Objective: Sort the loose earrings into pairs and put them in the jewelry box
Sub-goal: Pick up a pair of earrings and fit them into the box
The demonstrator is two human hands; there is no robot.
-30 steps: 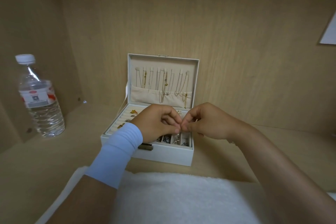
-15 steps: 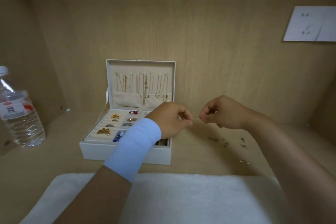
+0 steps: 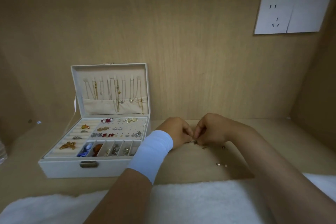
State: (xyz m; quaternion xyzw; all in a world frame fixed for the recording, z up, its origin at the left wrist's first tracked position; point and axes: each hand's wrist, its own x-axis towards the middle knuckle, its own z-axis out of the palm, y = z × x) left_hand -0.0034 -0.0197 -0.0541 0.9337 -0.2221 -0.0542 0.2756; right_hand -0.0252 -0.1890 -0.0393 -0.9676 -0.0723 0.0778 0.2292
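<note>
1. Nearest, a white towel point(image 3: 181, 202) lies along the front edge of the tabletop point(image 3: 181, 174), likely as a soft rest for the forearms; I see no jewellery on it
2. Beyond it, the left hand point(image 3: 174, 131), with a pale blue wristband point(image 3: 151, 152), and the right hand point(image 3: 212, 129) meet low over the tabletop, just right of the box. The left fingers point(image 3: 188, 132) and right fingers point(image 3: 199, 131) are curled with their tips drawn together and facing each other, as when a tiny piece is worked between two hands
3. One small dark piece shows directly under the meeting tips. It is too small to tell whether either pinch is clamped on it or only touches it
4. The other loose earrings point(image 3: 223, 147) lie scattered on the tabletop: a few just beside the right hand, two more nearer the towel and well apart from the fingers
5. The jewelry box point(image 3: 72, 169) stands open to the left, with the left wrist just beside its right wall. Earrings sit in twos on its pegged panel and in the front compartments, so I judge the sorting well along but unfinished
6. Farthest, its upright lid point(image 3: 145, 78) holds hanging necklaces point(image 3: 116, 92), and a wall socket point(image 3: 291, 16) sits on the back panel
</note>
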